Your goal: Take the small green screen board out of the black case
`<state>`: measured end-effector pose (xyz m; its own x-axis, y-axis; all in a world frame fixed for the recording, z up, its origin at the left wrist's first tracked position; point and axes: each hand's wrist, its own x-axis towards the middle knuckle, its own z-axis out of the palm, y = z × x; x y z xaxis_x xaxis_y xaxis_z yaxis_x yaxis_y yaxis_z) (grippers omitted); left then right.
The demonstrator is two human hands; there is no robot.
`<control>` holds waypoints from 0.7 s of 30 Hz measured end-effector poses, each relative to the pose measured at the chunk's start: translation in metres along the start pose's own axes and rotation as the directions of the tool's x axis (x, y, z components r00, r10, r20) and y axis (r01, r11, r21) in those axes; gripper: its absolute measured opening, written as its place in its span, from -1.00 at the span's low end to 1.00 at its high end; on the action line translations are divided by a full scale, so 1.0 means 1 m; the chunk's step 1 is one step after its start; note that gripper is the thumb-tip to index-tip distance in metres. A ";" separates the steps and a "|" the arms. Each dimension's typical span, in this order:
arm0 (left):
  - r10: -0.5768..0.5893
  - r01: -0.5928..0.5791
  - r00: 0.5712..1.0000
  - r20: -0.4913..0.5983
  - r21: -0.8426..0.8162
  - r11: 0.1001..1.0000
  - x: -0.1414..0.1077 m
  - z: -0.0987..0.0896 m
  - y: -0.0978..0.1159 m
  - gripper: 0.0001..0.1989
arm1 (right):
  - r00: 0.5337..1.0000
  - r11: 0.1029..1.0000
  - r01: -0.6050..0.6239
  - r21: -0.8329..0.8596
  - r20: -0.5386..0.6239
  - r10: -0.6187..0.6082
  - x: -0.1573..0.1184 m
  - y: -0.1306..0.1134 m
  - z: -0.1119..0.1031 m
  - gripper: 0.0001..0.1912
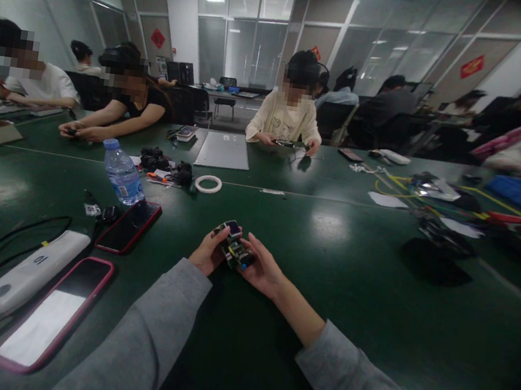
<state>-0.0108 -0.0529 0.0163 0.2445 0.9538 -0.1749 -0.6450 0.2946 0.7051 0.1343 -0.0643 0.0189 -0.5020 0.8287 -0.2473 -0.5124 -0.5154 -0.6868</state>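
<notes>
A small green circuit board (236,251) with a little dark screen at its upper left and a blue part at its lower right is held above the green table (328,261). My left hand (208,249) grips its left side, the thumb lying near the screen. On the right side, my right hand (263,266) supports the board, its fingers reaching along the edge. The undersides of the board and some fingertips are hidden.
At the left lie a pink-cased phone (99,270), a white device (34,271) with black cables, a red-edged phone (129,227) and a water bottle (123,174). Farther off are a white ring (208,184), a closed laptop (223,150) and several people. Cables and parts (444,235) lie right.
</notes>
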 end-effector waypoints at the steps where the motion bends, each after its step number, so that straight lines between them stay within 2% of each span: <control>1: 0.000 0.000 1.000 0.017 0.004 1.000 -0.001 0.000 0.000 -0.59 | 0.999 0.999 -0.035 0.013 -0.011 0.035 0.000 0.000 0.000 -0.53; 4: 0.010 -0.011 0.997 0.072 0.025 1.000 -0.003 0.001 0.000 -0.50 | 0.997 0.997 -0.081 0.013 -0.003 0.081 -0.002 0.001 0.000 -0.53; 8: 0.016 -0.027 0.989 0.147 0.078 0.997 -0.005 -0.002 0.001 -0.39 | 0.975 0.987 -0.158 -0.011 0.157 0.158 -0.007 0.001 0.004 -0.44; 11: 0.013 -0.037 0.980 0.197 0.118 0.992 -0.006 -0.003 0.002 -0.43 | 0.928 0.970 -0.242 -0.001 0.291 0.231 -0.011 -0.001 0.009 -0.32; 13: 0.030 -0.048 0.981 0.194 0.091 0.995 -0.004 -0.002 0.001 -0.48 | 0.921 0.969 -0.246 0.020 0.317 0.227 -0.012 -0.003 0.009 -0.34; 16: 0.018 -0.022 0.992 0.121 0.036 0.999 0.001 -0.001 0.000 -0.51 | 0.951 0.978 -0.206 0.010 0.237 0.198 -0.008 -0.010 0.003 -0.45; 19: -0.028 0.028 1.000 -0.004 -0.020 0.999 0.007 -0.002 0.001 -0.57 | 0.991 0.990 -0.128 -0.064 0.043 0.130 -0.003 -0.024 -0.013 -0.52; 21: -0.046 0.043 0.998 -0.046 -0.072 0.996 0.010 -0.005 0.002 -0.62 | 0.995 0.986 -0.046 -0.158 -0.090 0.032 -0.004 -0.041 -0.030 -0.58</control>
<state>-0.0125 -0.0421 0.0125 0.2407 0.9409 -0.2383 -0.6844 0.3387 0.6456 0.1783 -0.0397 0.0271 -0.4535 0.8279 -0.3300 -0.3720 -0.5122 -0.7741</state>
